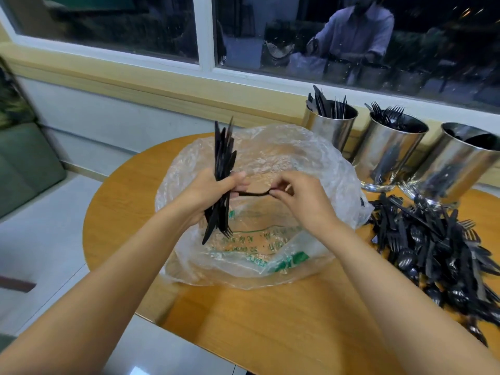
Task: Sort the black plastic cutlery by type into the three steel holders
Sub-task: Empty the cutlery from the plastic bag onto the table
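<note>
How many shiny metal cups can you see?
3, in a row under the window: the left holder behind the plastic bag, the middle holder holding forks, the right holder beside the cutlery pile.

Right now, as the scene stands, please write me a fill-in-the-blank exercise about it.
1. The left hand grips a bundle of cutlery above the clear plastic ____.
2. The right hand pinches one black piece, held out toward the ____ hand.
3. The middle steel holder holds ____.
4. The loose pile lies on the ____ side of the table.
Missing words: bag; left; forks; right.
</note>
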The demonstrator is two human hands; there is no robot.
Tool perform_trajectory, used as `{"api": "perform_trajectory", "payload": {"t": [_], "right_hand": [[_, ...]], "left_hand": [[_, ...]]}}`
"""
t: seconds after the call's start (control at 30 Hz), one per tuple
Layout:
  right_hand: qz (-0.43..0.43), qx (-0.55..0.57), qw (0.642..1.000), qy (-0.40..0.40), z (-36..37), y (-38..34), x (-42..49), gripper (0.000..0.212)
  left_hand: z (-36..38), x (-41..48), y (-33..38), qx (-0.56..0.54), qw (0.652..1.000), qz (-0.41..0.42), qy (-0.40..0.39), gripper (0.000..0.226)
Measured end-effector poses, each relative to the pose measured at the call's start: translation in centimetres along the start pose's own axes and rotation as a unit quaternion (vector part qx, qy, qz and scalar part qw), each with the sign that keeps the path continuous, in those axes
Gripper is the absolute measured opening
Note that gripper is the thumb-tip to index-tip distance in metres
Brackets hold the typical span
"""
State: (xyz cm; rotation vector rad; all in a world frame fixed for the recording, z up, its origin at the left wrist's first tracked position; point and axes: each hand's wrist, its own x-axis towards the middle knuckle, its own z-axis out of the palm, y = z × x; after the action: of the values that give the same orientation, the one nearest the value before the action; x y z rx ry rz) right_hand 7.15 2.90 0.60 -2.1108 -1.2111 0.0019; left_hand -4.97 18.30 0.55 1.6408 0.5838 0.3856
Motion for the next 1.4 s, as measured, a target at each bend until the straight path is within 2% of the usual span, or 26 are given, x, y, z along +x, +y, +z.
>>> {"api": "perform_trajectory", "payload": {"t": [0.1,0.17,0.27,0.37,0.43,0.53,0.63,0.73,0.8,0.83,0.93,1.0,1.1,1.17,1.2,1.23,1.27,1.33,1.37,1.4], "right_hand": [[-0.008,0.056,0.998,0.029,-2.3,-1.3,1.6,0.004],[0.018,0.119,0.992,0.046,-3.4,-1.9,2.3,0.004],[0.05,0.254,0.962,0.083,-5.1,-2.3,2.3,0.007],[0.076,0.38,0.916,0.1,-6.7,-1.4,0.9,0.027],[0.103,0.392,0.913,0.053,-6.9,-0.3,-0.6,0.041],[0.134,0.409,0.9,-0.068,-6.7,1.4,-3.2,0.063],[0.159,0.455,0.866,-0.136,-7.9,2.2,-5.9,0.057],[0.181,0.384,0.888,-0.174,-9.4,3.4,-7.8,0.051],[0.202,0.333,0.9,-0.194,-10.4,4.3,-8.9,0.052],[0.21,0.336,0.895,-0.204,-10.9,4.8,-9.5,0.048],[0.216,0.373,0.878,-0.21,-12.0,6.4,-11.1,0.012],[0.224,0.375,0.88,-0.189,-12.5,7.3,-11.9,0.011],[0.234,0.341,0.902,-0.125,-13.3,8.3,-12.2,0.014],[0.242,0.295,0.923,-0.058,-13.8,9.7,-11.8,0.013],[0.243,0.261,0.934,-0.021,-14.0,10.6,-11.5,0.013],[0.248,0.21,0.946,0.015,-14.3,11.6,-11.1,0.012],[0.258,0.14,0.955,0.04,-14.4,12.7,-10.8,0.01],[0.28,-0.032,0.958,0.055,-14.7,14.5,-10.2,0.014],[0.29,-0.115,0.949,0.048,-14.7,15.1,-10.0,0.017],[0.295,-0.177,0.938,0.04,-14.6,15.5,-9.9,0.019]], "left_hand": [[1.5,-0.2,2.3,0.092,0.991,0.091,-0.024,0.017],[2.6,-0.2,3.5,0.089,0.988,0.121,-0.044,0.013],[4.5,-0.3,4.6,0.0,0.99,0.131,-0.06,0.019],[6.4,-0.4,5.6,-0.161,0.983,0.086,-0.024,0.023],[7.8,-0.9,6.4,-0.249,0.967,0.049,-0.028,0.025],[10.5,-1.9,7.0,-0.28,0.958,0.0,-0.058,0.031],[13.4,-2.1,6.4,-0.228,0.972,-0.027,-0.06,0.039],[16.1,-2.7,5.5,-0.154,0.983,-0.047,-0.093,0.067],[17.9,-3.1,5.1,-0.11,0.983,-0.056,-0.139,0.063],[18.8,-3.1,4.9,-0.09,0.981,-0.058,-0.163,0.061],[21.1,-3.2,4.8,-0.071,0.969,-0.079,-0.222,0.047],[22.5,-3.2,4.7,-0.077,0.965,-0.084,-0.236,0.044],[23.8,-2.9,4.5,-0.088,0.965,-0.044,-0.244,0.055],[24.3,-2.6,4.2,-0.084,0.971,-0.01,-0.224,0.038],[24.5,-2.2,3.6,-0.048,0.98,0.018,-0.19,0.035],[24.4,-1.7,2.7,0.048,0.987,0.064,-0.137,0.042],[24.0,-1.3,1.6,0.193,0.971,0.116,-0.085,0.051],[23.1,-0.7,-1.0,0.434,0.878,0.195,-0.053,0.058],[22.5,-0.2,-2.4,0.502,0.838,0.205,-0.058,0.058],[21.8,0.2,-3.4,0.541,0.814,0.204,-0.062,0.056]]}}
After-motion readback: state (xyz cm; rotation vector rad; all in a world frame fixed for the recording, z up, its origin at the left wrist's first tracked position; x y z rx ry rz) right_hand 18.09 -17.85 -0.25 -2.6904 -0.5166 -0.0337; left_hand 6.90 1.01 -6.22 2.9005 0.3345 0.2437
